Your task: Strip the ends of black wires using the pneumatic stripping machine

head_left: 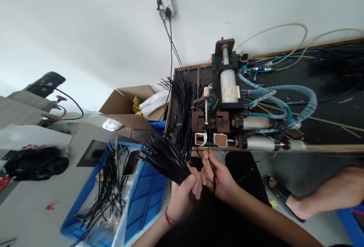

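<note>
My left hand (184, 194) is closed round a thick bundle of black cables (167, 160), whose loose ends fan out up and to the left. Beside it, my right hand (217, 177) pinches a single black cable (209, 163) between thumb and fingers. That cable points up toward the jaws of a pneumatic machine (210, 122) at the table's front edge. Whether its tip lies inside the jaws I cannot make out. The fingers of both hands nearly touch each other.
More black cables (183, 107) lie tied in bundles left of the machine. Blue air hoses (301, 95) run to its right. A blue crate (145, 194) holding cables and a cardboard box (121, 105) stand at the left. Another person's leg (327, 192) is at the right.
</note>
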A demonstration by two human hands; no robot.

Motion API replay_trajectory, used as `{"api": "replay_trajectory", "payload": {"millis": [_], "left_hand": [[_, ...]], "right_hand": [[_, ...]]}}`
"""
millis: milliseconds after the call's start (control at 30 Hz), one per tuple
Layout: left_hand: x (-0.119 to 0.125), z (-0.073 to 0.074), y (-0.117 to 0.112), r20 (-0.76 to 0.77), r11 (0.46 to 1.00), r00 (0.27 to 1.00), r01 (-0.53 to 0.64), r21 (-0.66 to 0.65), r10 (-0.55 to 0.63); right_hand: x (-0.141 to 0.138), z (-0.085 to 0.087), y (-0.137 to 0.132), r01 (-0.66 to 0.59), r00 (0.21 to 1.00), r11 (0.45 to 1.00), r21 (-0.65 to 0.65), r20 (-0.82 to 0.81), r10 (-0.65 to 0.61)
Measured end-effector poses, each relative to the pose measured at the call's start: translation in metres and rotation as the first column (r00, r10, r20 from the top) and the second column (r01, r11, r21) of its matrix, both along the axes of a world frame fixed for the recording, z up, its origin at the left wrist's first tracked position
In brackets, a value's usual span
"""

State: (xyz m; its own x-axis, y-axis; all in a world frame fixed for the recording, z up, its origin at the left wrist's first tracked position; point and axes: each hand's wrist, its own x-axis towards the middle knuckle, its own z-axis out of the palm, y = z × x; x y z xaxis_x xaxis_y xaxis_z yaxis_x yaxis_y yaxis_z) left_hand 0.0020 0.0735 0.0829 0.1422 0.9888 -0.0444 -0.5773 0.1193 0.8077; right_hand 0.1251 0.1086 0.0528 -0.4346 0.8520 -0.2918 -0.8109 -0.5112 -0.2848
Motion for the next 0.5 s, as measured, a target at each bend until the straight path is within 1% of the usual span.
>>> {"api": "replay_trajectory", "payload": {"millis": [233,500], "left_hand": [[-0.0035,-0.0019,-0.0009,0.007,1.0,1.0,0.014,0.019,-0.014],[-0.0024,0.0029,-0.001,-0.037,1.0,0.999,0.009,-0.008,-0.009]], "right_hand": [[-0.001,-0.0062,0.0004,-0.048,0.997,0.998,0.03,-0.06,0.05],[0.0004,-0.0057,-0.0008,-0.039,0.999,0.997,0.06,-0.019,0.04]]}}
